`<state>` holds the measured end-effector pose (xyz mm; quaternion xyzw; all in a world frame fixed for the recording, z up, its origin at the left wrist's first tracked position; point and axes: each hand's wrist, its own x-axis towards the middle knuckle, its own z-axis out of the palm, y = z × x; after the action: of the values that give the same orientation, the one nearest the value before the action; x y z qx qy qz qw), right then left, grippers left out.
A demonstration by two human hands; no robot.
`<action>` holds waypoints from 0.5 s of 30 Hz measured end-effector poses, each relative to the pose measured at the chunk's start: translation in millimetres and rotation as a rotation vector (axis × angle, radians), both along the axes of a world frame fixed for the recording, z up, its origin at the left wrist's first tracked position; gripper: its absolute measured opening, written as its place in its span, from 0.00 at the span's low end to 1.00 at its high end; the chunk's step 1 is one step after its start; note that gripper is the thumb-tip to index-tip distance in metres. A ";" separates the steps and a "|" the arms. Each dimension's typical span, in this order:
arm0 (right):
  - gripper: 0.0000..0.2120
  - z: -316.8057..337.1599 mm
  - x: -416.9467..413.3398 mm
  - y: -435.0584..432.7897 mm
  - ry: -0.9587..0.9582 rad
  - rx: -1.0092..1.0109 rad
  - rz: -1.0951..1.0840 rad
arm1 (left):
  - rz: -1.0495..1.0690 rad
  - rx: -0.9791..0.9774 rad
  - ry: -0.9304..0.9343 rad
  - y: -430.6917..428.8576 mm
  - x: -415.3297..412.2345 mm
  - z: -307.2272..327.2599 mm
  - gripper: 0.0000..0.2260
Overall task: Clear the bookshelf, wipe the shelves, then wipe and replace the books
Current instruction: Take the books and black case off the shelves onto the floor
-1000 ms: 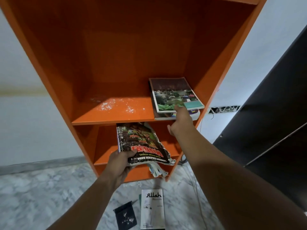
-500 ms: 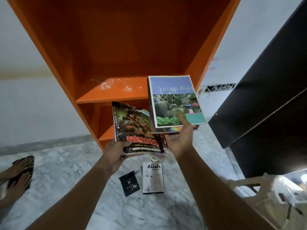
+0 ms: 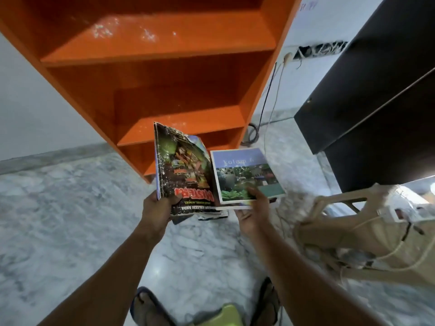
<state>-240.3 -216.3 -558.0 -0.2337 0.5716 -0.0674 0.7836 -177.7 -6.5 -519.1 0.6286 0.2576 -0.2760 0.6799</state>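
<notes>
Nearby, cables trail beside orange bookshelf.

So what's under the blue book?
Under the blue book a second book's pale edge peeks out, and the right hand holds both from below. Its cover is hidden. Farther down is marble floor.

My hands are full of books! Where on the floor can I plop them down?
The marble floor left of the left hand, beside the orange bookshelf, is bare. So is the patch between your arms, before your feet. The right is crowded: cables and a beige chair below the black cabinet.
</notes>
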 end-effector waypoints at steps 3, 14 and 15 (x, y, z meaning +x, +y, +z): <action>0.40 -95.2 4.8 -7.3 0.074 -0.033 -0.004 | 0.039 -0.045 0.009 3.6 -9.8 -74.6 0.14; 0.16 -398.1 26.3 0.2 -0.058 -0.032 0.226 | 0.109 -0.176 -0.082 23.6 -17.8 -302.0 0.19; 0.13 -422.3 23.7 1.0 -0.064 0.001 0.246 | 0.096 -0.178 -0.100 25.2 -17.6 -310.9 0.21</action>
<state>-216.6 -215.3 -980.3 -0.2993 0.5135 0.0220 0.8039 -195.3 18.8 -830.0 0.5654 0.2279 -0.2332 0.7576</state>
